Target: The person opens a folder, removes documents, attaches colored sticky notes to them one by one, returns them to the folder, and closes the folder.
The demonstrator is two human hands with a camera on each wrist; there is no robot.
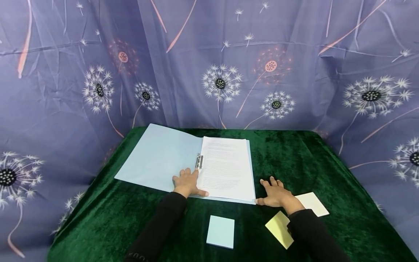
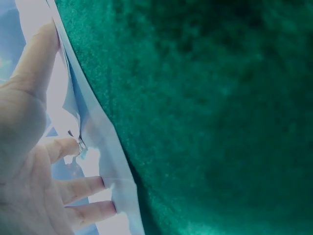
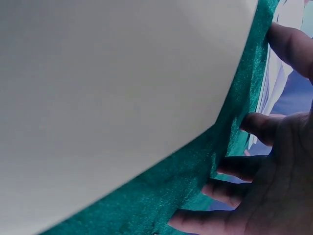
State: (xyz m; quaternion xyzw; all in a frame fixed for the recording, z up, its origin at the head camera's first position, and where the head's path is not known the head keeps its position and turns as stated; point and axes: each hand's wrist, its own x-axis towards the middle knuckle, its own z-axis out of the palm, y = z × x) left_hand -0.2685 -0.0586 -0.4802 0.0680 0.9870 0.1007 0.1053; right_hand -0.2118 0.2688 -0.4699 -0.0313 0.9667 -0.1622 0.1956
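A light blue folder (image 1: 160, 156) lies spread out on the green cloth, its cover turned to the left. Printed sheets (image 1: 224, 167) lie on its right side, beside a metal clip (image 1: 199, 161) near the fold. My left hand (image 1: 188, 182) rests with fingers apart at the fold's near end, fingertips just below the clip and thumb on the sheets' lower corner. With fingers spread, my right hand (image 1: 275, 193) is on the cloth to the right, its thumb right at the folder's near right corner. In the right wrist view those fingers (image 3: 234, 169) reach over the cloth.
A pale blue sticky-note pad (image 1: 220, 231) lies in front of the folder. A yellow pad (image 1: 280, 229) is partly covered by my right sleeve, and a cream pad (image 1: 312, 203) lies beyond that wrist. Behind the table hangs a purple dandelion-print curtain (image 1: 183, 83).
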